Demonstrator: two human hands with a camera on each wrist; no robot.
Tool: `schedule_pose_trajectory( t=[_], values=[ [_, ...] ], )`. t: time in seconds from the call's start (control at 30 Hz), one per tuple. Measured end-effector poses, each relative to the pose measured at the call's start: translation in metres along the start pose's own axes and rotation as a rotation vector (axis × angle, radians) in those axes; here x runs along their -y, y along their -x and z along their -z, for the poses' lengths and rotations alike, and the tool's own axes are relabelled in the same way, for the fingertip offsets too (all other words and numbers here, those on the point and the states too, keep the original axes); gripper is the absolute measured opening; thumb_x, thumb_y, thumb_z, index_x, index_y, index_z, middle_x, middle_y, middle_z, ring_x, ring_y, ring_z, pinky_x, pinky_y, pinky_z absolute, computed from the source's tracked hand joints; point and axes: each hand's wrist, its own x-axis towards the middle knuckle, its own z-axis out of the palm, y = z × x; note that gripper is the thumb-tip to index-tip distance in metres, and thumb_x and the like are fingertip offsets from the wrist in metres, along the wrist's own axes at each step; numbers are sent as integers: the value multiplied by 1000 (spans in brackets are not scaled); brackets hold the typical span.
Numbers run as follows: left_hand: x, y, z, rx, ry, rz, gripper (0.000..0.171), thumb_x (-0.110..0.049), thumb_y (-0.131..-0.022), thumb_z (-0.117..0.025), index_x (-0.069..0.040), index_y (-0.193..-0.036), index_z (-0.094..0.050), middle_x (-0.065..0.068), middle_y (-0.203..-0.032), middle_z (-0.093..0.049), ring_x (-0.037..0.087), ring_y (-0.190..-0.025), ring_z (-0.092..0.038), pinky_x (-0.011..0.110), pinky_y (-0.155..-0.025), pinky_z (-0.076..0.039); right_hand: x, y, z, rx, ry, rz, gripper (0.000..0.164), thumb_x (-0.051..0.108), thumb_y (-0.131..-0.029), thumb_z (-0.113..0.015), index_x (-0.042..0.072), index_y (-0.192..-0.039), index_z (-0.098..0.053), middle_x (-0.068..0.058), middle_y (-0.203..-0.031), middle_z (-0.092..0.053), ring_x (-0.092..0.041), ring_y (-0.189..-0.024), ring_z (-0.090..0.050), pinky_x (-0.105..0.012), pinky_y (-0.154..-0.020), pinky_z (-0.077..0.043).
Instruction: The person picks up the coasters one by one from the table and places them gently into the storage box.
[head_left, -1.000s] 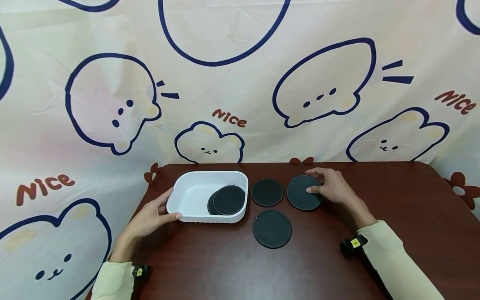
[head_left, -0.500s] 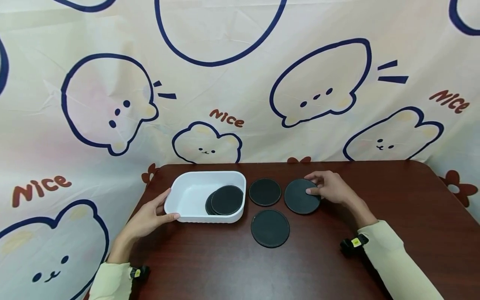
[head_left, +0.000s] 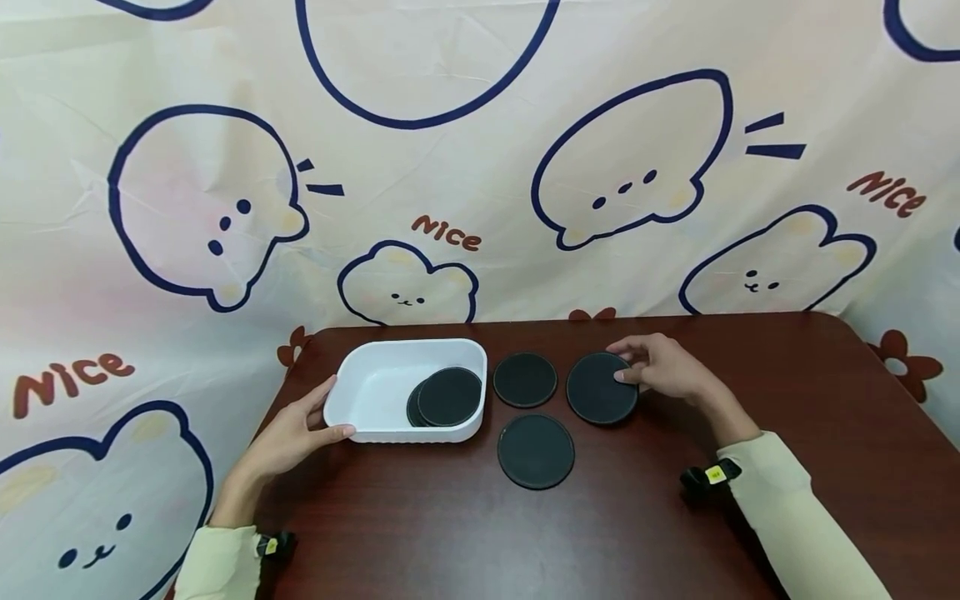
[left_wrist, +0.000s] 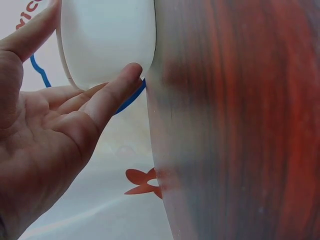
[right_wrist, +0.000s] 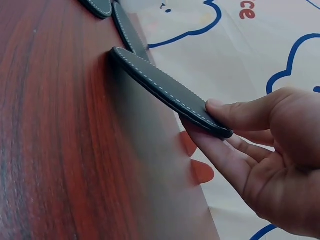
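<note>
With thumb on top and fingers beneath, my right hand (head_left: pixel 670 367) pinches the right edge of a round black coaster (head_left: pixel 602 388). White stitching runs along its rim in the right wrist view, where the coaster (right_wrist: pixel 172 92) is tilted, its gripped edge raised and its far edge low over the table. My left hand (head_left: pixel 288 440) holds the left end of a white plastic tray (head_left: pixel 367 387), thumb at the near corner and fingers along the side. Inside the tray, overlapping black coasters (head_left: pixel 450 397) lie at the right end. The left wrist view shows only the tray's end (left_wrist: pixel 107 40).
Two more black coasters lie on the brown table (head_left: pixel 450 533): one (head_left: pixel 525 380) just right of the tray, another (head_left: pixel 536 452) nearer the front. Behind the table's back edge hangs a cream cloth (head_left: pixel 510 275) printed with cartoon bears.
The pinched coaster has shifted slightly toward me together with my right hand. The left hand and tray keep their places; the head view has turned a little.
</note>
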Motion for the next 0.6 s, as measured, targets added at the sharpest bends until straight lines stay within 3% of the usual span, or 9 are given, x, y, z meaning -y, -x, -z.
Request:
schedule_pose_trajectory(
  t=[0.6],
  values=[
    [3,-1,0,10,16,4,104,-35,-97,-82,-3,-171,-17,33,-171,-32,51,-142,-56,56,-107,-55,8,1,-4,55,-188,23,54,7,-103,-69,-1,-154,-53,-29,-135,-66,-24,-100,-77,-40,-88,-68]
  ],
)
